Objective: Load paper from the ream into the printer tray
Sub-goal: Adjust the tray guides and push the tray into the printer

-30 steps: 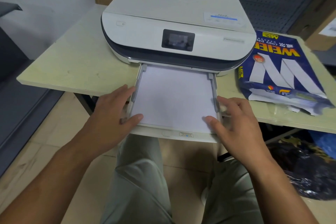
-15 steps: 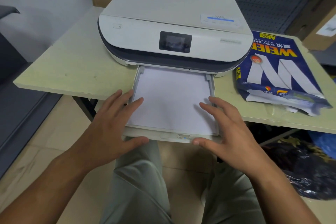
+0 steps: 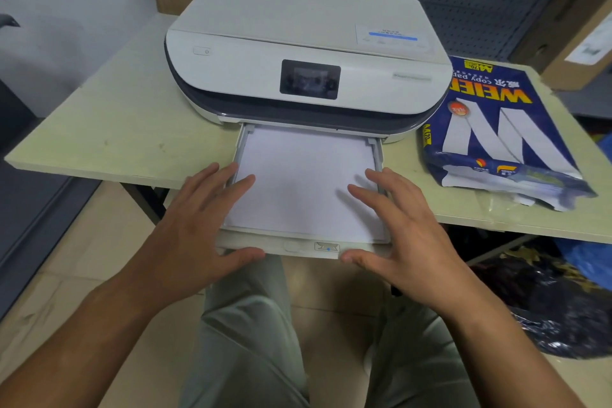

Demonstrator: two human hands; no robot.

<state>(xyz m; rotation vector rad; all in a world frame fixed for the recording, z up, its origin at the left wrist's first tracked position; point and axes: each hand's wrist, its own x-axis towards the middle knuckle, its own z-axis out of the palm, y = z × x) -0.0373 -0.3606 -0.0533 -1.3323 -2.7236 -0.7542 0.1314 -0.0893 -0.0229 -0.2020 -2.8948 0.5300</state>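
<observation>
though pulled well out of the printer, the tray already holds the paper, lying flat between its side rails.

- left hand: spread flat, grasping nothing; fingers over the left rail and paper edge, thumb at the tray's front lip.
- right hand: likewise spread and unclenched; fingers over the paper's right margin, thumb at the front lip near the small label.
- ream: blue wrapper, torn open at the near end, on the table to the printer's right, well apart from the tray.
- handling, judged: paper is light, limp in single sheets, stiffer as a stack, slippery sheet on sheet; corners crease easily. tray looks to be thin plastic, likely to rack if pushed on one side. best held at the front lip, both thumbs, even pressure.
- edges: the tray's front overhangs the table edge, above the person's lap; the rails sit close against the paper on both sides.
- room: the straight path into the printer slot looks clear; bare table to the left, ream to the right out of the way.
</observation>
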